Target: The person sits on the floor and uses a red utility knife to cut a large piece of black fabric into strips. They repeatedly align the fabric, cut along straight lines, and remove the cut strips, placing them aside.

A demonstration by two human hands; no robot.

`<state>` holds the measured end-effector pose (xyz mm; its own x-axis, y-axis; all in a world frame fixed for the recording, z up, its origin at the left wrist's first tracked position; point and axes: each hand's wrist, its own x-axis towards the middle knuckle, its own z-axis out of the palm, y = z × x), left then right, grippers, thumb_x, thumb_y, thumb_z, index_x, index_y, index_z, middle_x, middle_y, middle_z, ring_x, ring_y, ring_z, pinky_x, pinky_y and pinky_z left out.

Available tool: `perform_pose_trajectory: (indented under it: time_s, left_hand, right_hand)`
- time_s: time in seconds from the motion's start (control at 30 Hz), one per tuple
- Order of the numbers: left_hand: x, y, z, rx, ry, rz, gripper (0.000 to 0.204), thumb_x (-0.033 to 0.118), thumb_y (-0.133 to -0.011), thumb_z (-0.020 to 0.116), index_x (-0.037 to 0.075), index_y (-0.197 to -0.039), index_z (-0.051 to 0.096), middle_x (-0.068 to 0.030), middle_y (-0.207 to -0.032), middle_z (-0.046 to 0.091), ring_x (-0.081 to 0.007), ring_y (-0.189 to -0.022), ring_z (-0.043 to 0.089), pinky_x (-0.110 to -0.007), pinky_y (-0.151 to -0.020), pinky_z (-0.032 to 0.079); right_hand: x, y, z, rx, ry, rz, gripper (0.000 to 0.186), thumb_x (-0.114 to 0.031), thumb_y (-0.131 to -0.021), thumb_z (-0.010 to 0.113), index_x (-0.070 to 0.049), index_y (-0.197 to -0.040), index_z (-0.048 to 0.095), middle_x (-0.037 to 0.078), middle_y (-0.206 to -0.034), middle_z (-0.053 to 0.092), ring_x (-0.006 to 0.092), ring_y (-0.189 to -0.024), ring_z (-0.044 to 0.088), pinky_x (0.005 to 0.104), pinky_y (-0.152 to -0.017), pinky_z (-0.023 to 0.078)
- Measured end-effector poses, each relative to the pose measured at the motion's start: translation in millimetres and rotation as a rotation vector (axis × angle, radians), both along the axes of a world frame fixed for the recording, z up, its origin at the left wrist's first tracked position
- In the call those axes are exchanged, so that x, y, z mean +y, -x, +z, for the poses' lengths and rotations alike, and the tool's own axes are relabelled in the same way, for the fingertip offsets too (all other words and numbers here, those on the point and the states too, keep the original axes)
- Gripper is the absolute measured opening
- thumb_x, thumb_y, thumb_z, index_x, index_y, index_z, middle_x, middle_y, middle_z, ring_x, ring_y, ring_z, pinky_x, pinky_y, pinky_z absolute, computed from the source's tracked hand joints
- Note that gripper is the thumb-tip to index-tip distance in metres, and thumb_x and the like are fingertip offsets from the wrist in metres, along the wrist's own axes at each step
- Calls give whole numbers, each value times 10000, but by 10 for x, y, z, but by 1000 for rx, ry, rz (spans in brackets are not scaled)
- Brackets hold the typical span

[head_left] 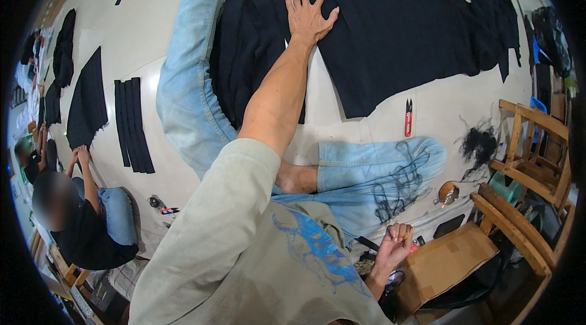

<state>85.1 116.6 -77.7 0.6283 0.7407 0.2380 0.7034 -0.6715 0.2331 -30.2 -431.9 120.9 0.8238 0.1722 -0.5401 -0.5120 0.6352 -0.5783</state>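
My left hand lies flat with fingers spread on black cloth, at the seam between a large panel and narrower, layered black strips. The big panel stretches to the right and ends in a bunched heap of black cloth. Down by my right hip, my right hand is closed, fingers curled; whatever may be inside them is hidden. It is beside a cardboard box. Between the panel and my bent knee lie red-handled thread snips.
Loose black threads cling to my jeans, with a tangled clump on the floor. A tape roll and wooden stool stand right. Black strips lie left, where a seated person handles a black piece.
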Motion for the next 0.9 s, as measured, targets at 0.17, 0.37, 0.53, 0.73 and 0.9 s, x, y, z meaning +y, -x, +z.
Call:
perform_pose_trajectory:
  time_s: [0.17,0.37,0.53,0.73,0.9]
  left_hand:
    - [5,21,-3,16,-18,3,741,665,-962,375,258,-1581,348,-257,-1642,196,-440,-1532,129,-565,-1235,93]
    - [27,5,-63,-9,-22,-2,753,686,-963,367,257,-1582,351,-264,-1638,203,-445,-1530,135,-572,-1238,92]
    - [5,9,-52,-11,-7,-7,752,685,-964,370,258,-1583,349,-266,-1636,208,-446,-1528,144,-571,-1237,95]
    - [8,-6,-84,-12,-57,-8,744,680,-963,381,257,-1575,365,-271,-1631,228,-446,-1528,154,-574,-1232,95]
    - [46,16,-97,-39,-95,-22,755,697,-956,389,259,-1570,377,-277,-1625,243,-449,-1520,186,-588,-1223,110]
  right_hand:
    - [-219,87,93,-12,70,-27,338,-155,-1095,439,-107,-775,341,-18,-680,244,110,-619,275,285,-623,322]
    - [-744,170,117,-9,109,-81,321,-149,-1094,438,-100,-790,352,-19,-691,239,111,-615,266,284,-619,325]
    - [-1290,253,68,15,143,-165,277,-106,-1073,453,-72,-810,371,-9,-701,267,117,-614,275,280,-614,343]
    - [-1885,396,34,47,261,-381,244,-93,-1059,459,-61,-827,390,-2,-695,303,116,-590,296,260,-575,347]
    - [-2545,450,-105,105,369,-584,239,-122,-1052,429,-103,-814,416,-18,-679,291,114,-564,278,296,-582,349]
